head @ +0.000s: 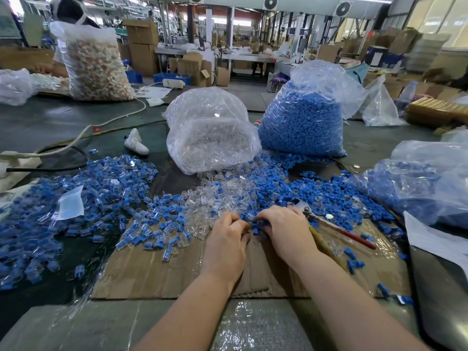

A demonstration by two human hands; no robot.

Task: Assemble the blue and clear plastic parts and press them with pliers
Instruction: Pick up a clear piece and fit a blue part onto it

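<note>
My left hand (228, 236) and my right hand (286, 229) meet over a cardboard sheet (157, 274), fingers curled. Between the fingertips sits a small blue part (256, 227) with a clear part against it; which hand holds which I cannot tell exactly. Pliers (329, 221) with red handles lie just right of my right hand, jaws near its knuckles. Loose clear parts (215, 196) are heaped ahead of my hands. Loose blue parts (316, 191) spread to the right. Assembled blue-and-clear pieces (101, 198) cover the left.
A bag of clear parts (210, 138) and a bag of blue parts (301, 122) stand behind the piles. Another bag with blue pieces (417, 181) lies at the right. A white cable (83, 133) crosses the far left. A person sits behind a large bag (93, 62).
</note>
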